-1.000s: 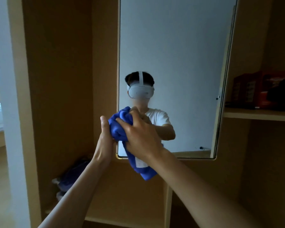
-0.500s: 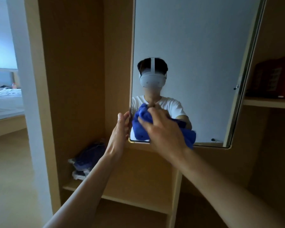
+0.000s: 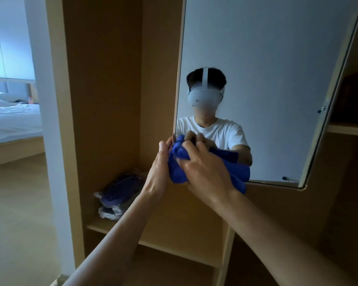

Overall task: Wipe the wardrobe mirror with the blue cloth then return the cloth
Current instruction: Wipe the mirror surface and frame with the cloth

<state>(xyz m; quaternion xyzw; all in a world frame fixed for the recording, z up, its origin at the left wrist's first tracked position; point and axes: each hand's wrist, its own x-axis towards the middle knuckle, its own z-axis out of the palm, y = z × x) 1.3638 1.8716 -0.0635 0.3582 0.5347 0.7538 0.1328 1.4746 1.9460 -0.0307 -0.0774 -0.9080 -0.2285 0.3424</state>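
We are pressing the bunched blue cloth (image 3: 179,168) against the lower left corner of the wardrobe mirror (image 3: 267,69), our right hand (image 3: 207,172) keeping a closed grip on it while our left hand (image 3: 158,172) is lying flat against the cloth's side, fingers straight, beside the mirror's edge

mirror (image 3: 277,79): its top is running off the upper edge of the frame
blue cloth (image 3: 178,170): its middle is hiding under the right hand (image 3: 207,172)
left hand (image 3: 159,172): its fingertips are hiding behind the cloth
bagged items (image 3: 120,193): sitting too dim at lower centre to identify
shelf items (image 3: 353,100): cut by the right edge, too dark to identify
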